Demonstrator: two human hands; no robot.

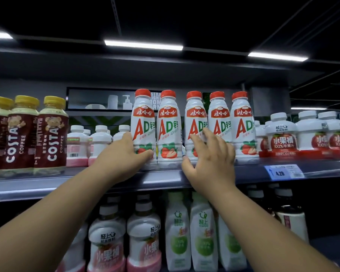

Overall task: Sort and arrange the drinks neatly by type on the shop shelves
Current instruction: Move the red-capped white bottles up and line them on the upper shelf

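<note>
Several white AD calcium milk bottles with red caps stand in a row on the upper shelf point(47, 185). My left hand point(124, 156) wraps the lower left side of the leftmost bottle point(143, 118). A second bottle point(169, 122) stands right beside it. My right hand point(210, 161) is curled around the lower part of the third bottle point(194, 118), thumb at its base and fingers over the label. Two more of these bottles point(220, 118) stand to the right, touching each other.
Costa coffee bottles point(51, 132) with yellow caps stand at the left. Small pink-banded white bottles point(100, 144) sit behind my left hand. Squat apple juice bottles point(283, 132) fill the right. The lower shelf holds pink point(108, 242) and green-labelled bottles point(178, 232). A price tag point(283, 172) hangs on the shelf edge.
</note>
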